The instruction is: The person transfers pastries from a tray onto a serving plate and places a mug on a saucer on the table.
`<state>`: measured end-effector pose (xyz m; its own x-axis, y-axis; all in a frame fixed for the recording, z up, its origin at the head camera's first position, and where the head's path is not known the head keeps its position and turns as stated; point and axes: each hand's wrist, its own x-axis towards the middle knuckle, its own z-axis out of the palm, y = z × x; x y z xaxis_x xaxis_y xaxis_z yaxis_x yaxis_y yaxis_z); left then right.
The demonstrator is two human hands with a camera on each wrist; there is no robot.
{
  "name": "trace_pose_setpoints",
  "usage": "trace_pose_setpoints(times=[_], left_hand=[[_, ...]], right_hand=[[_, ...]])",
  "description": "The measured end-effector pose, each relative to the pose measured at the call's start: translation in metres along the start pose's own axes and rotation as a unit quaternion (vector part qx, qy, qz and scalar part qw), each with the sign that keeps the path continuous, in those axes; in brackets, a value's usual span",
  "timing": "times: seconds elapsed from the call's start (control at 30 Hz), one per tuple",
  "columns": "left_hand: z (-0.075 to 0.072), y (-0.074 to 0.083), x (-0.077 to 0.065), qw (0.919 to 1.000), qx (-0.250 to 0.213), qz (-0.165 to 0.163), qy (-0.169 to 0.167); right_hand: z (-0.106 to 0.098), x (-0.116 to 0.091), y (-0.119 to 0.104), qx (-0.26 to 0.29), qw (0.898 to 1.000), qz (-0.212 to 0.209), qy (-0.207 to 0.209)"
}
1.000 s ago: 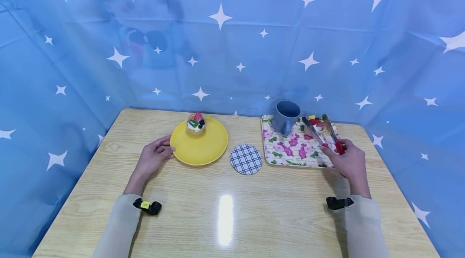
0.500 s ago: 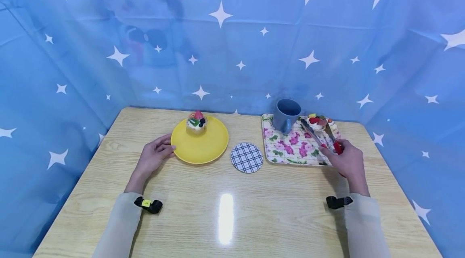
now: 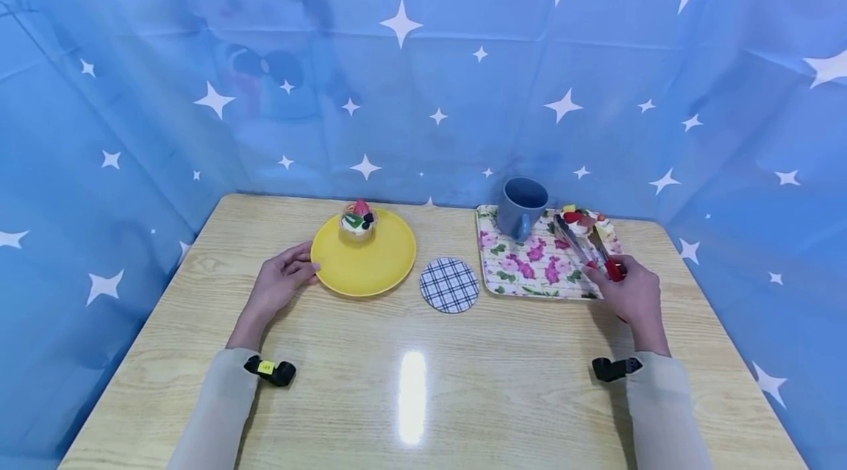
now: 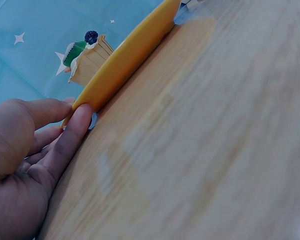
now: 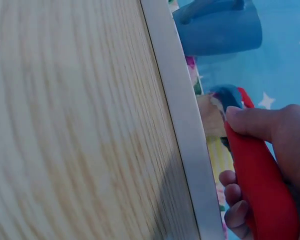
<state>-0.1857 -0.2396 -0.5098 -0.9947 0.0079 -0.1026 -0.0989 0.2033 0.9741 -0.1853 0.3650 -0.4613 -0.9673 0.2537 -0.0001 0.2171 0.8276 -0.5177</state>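
Note:
On the left, my left hand pinches the near-left rim of a yellow plate, thumb and fingers at its edge in the left wrist view. A cupcake topped with berries and green leaf stands on the plate's far part. My right hand grips red-handled tongs, its thumb along the red handle in the right wrist view. The tong arms are spread, their dark tips at the near side of a second, fruit-topped cupcake. That cupcake sits on a floral tray.
A blue mug stands on the tray's far left corner, close to the tongs' left arm. Between plate and tray lies a round checked coaster. A blue star-patterned curtain hangs behind the wooden table.
The tong arms spread apart and came down lower around the tray's cupcake, then drew slightly closer together. My right hand shifted a little left. The left hand stays on the plate rim.

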Motion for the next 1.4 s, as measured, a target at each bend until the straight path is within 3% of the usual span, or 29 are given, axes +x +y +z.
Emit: trace_pose_setpoints(times=[0.23,0.5,1.4], left_hand=[[0.000,-0.002,0.001,1.0000,-0.001,-0.004,0.003],[0.000,0.001,0.000,0.9999,-0.010,-0.005,-0.002],[-0.001,0.000,0.002,0.9998,-0.017,-0.002,-0.004]], right_hand=[[0.001,0.002,0.001,-0.002,1.000,-0.012,0.016],[0.001,0.000,0.003,0.006,1.000,0.008,0.008],[-0.012,-0.014,-0.001,-0.013,0.999,-0.031,0.011]])
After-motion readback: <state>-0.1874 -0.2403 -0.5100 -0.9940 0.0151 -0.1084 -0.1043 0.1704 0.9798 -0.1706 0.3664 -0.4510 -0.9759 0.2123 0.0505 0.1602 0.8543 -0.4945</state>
